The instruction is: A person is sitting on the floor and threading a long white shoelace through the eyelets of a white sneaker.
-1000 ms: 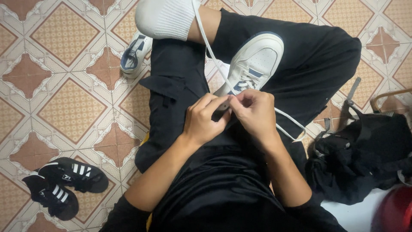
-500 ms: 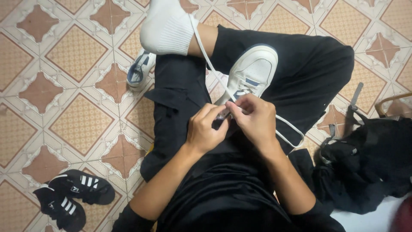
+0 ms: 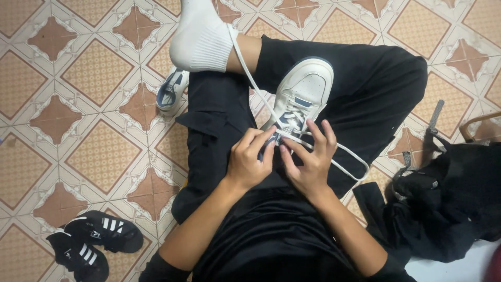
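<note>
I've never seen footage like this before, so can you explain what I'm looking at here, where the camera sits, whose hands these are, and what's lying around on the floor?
The picture comes from a camera worn on a person's head, looking down at their own lap and hands. The person sits on a patterned tile floor in black clothes. The left hand and right hand work at a white sneaker with blue trim resting on the lap. Both pinch its long white shoelace, which loops out to the right and also runs up past a foot in a white sock. A second matching sneaker lies on the floor beside the leg. A pair of black striped sandals sits lower left, and a black backpack lies at the right.
</note>
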